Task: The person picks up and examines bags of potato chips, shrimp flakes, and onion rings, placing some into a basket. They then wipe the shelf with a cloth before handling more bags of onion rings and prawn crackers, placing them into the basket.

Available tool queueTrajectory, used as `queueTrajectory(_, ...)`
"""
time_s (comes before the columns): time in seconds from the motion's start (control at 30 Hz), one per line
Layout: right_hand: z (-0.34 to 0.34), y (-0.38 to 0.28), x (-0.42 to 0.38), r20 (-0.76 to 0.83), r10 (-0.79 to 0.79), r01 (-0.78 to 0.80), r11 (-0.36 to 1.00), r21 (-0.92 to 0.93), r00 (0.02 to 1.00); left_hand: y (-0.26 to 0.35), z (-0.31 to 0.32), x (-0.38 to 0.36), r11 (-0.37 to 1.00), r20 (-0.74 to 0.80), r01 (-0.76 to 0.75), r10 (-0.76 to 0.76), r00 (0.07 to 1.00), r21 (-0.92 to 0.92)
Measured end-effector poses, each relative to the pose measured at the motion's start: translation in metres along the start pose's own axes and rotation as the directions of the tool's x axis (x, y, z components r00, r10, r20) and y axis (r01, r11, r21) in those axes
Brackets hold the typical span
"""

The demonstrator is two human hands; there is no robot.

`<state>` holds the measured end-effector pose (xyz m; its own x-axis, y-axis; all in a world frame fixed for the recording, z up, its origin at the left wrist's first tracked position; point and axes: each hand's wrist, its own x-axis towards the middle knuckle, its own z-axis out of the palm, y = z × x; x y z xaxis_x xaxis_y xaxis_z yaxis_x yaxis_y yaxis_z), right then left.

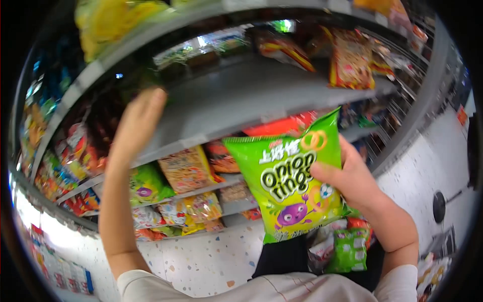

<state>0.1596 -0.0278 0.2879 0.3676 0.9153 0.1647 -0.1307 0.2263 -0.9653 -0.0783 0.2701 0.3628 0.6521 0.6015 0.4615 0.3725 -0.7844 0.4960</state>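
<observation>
My right hand grips a green bag of onion rings by its right edge, thumb across the front. The bag is upright and slightly tilted, its printed front towards me. My left hand is raised at the edge of the upper grey shelf, fingers stretched out and slightly blurred, with nothing seen in it. Dark packets lie in shadow behind its fingertips. Below the held bag, a smaller green packet and other packs lie close to my body, partly hidden.
A brown-and-red snack bag stands at the shelf's right end. Lower shelves hold another green bag, a brown snack bag and several more packs. A yellow bag sits above at left. Speckled floor shows below.
</observation>
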Motion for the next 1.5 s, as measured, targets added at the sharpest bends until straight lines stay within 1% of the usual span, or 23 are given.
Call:
queueTrajectory(0.03,0.012,-0.011,0.015,0.027,-0.053,0.052,0.999,0.015,0.998,0.028,0.01,-0.026,0.883,0.155,0.17,-0.112,0.982,-0.438)
queueTrajectory(0.07,0.023,-0.019,0.029,0.05,-0.067,0.065,0.997,0.041,0.996,0.041,0.013,-0.043,0.799,0.334,0.264,-0.084,0.939,-0.54)
queueTrajectory(0.13,0.049,-0.029,0.062,0.084,-0.113,0.107,0.992,0.066,0.99,0.056,0.026,-0.066,0.706,0.35,0.17,0.116,0.93,-0.687)
queueTrajectory(0.27,0.099,-0.033,0.127,0.174,-0.171,0.138,0.973,0.183,0.97,0.061,0.027,-0.062,0.732,-0.006,-0.002,-0.003,1.0,-0.682)
queueTrajectory(0.33,0.123,-0.032,0.16,0.267,-0.19,0.134,0.968,0.212,0.945,0.054,0.011,-0.045,0.64,-0.007,0.111,-0.179,0.984,-0.76)
queueTrajectory(0.4,0.142,-0.035,0.179,0.301,-0.224,0.192,0.973,0.131,0.927,0.02,-0.004,-0.026,0.609,-0.026,0.095,-0.187,0.982,-0.787)
queueTrajectory(0.47,0.151,-0.036,0.183,0.152,-0.249,0.273,0.948,-0.164,0.956,-0.016,-0.023,-0.013,0.594,-0.044,0.115,-0.247,0.968,-0.796)
queueTrajectory(0.5,0.149,-0.037,0.183,0.261,-0.179,0.229,0.958,-0.172,0.948,-0.034,-0.03,-0.008,0.584,-0.055,0.125,-0.28,0.958,-0.802)
queueTrajectory(0.6,0.148,-0.025,0.19,0.231,-0.101,0.176,0.927,-0.332,0.968,-0.081,-0.041,0.004,0.569,-0.067,0.149,-0.342,0.937,-0.809)
queueTrajectory(0.73,0.132,-0.012,0.183,0.357,-0.124,0.297,0.824,-0.483,0.926,-0.144,-0.037,0.03,0.647,-0.183,0.055,-0.294,0.938,-0.76)
queueTrajectory(0.83,0.11,-0.017,0.148,0.431,-0.185,0.357,0.862,-0.36,0.883,-0.162,-0.026,0.046,0.809,-0.358,0.141,-0.4,0.844,-0.57)
queueTrajectory(0.9,0.089,-0.025,0.114,0.48,-0.277,0.449,0.845,-0.29,0.832,-0.163,-0.016,0.049,0.991,-0.765,0.116,-0.122,0.632,-0.062)
queueTrajectory(0.93,0.075,-0.027,0.093,0.47,-0.329,0.5,0.811,-0.303,0.819,-0.156,-0.015,0.046,0.991,-0.762,0.118,-0.124,0.636,-0.063)
queueTrajectory(1.0,0.045,-0.031,0.051,0.425,-0.376,0.533,0.77,-0.352,0.823,-0.131,-0.017,0.035,0.933,-0.611,-0.109,0.31,0.729,0.343)
queueTrajectory(1.03,0.032,-0.032,0.032,0.384,-0.331,0.473,0.798,-0.374,0.862,-0.126,-0.014,0.032,0.925,-0.512,-0.075,0.273,0.815,0.373)
queueTrajectory(1.07,0.018,-0.03,0.015,0.343,-0.283,0.41,0.823,-0.392,0.896,-0.119,-0.011,0.031,0.923,-0.505,-0.08,0.276,0.818,0.375)
queueTrajectory(1.13,-0.013,-0.015,-0.014,0.243,-0.216,0.29,0.9,-0.327,0.946,-0.107,-0.003,0.027,0.859,-0.349,0.102,0.093,0.932,0.501)
queueTrajectory(1.27,-0.078,0.021,-0.061,-0.004,-0.088,0.083,0.953,-0.291,0.996,-0.154,0.006,0.057,0.908,-0.491,0.156,0.061,0.869,0.389)
queueTrajectory(1.33,-0.112,0.043,-0.084,-0.185,-0.041,-0.018,0.952,-0.305,0.982,-0.207,0.007,0.09,0.679,-0.536,0.286,0.187,0.823,0.676)
queueTrajectory(1.37,-0.124,0.049,-0.091,-0.198,-0.075,0.001,0.937,-0.35,0.977,-0.171,0.001,0.09,0.513,-0.451,0.335,0.118,0.885,0.791)
queueTrajectory(1.4,-0.134,0.056,-0.1,-0.273,-0.069,-0.048,0.916,-0.399,0.959,-0.222,-0.01,0.112,0.702,-0.447,0.163,0.241,0.862,0.693)
queueTrajectory(1.43,-0.147,0.064,-0.109,-0.337,-0.05,-0.081,0.927,-0.365,0.94,-0.336,-0.027,0.154,0.206,-0.323,0.262,0.366,0.873,0.943)
queueTrajectory(1.5,-0.174,0.086,-0.132,-0.499,0.041,-0.214,0.931,-0.295,0.866,-0.316,-0.02,0.158,0.478,-0.562,0.345,0.446,0.697,0.808)
